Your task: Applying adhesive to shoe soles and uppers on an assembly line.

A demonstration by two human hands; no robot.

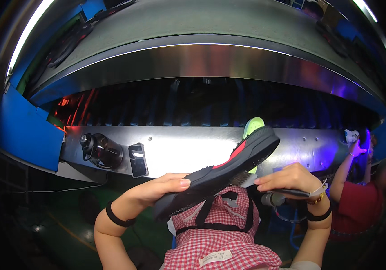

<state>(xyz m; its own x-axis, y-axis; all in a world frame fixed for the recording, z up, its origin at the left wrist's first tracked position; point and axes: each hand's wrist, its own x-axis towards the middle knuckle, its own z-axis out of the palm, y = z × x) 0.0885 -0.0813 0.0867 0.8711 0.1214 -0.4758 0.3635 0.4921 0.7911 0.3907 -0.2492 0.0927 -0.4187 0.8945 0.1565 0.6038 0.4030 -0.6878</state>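
Note:
My left hand (168, 184) is closed around one end of a black shoe (224, 173) with a red panel along its side. The shoe is tilted, its other end raised to the right over the metal ledge. In my right hand (289, 177), closed just right of the shoe, is a brush (242, 179); its bristles are close to the shoe's lower edge, and I cannot tell whether they touch. A lime-green, sole-shaped piece (254, 123) lies behind the shoe, which hides its middle.
On the metal ledge (175, 137) stand a dark bottle (103, 150) and, beside it, a phone (138, 160). A grey conveyor belt (211, 22) runs beyond, above a dark recess with red and violet light. At right, another person's hand (358, 148) holds a whitish object (351, 136).

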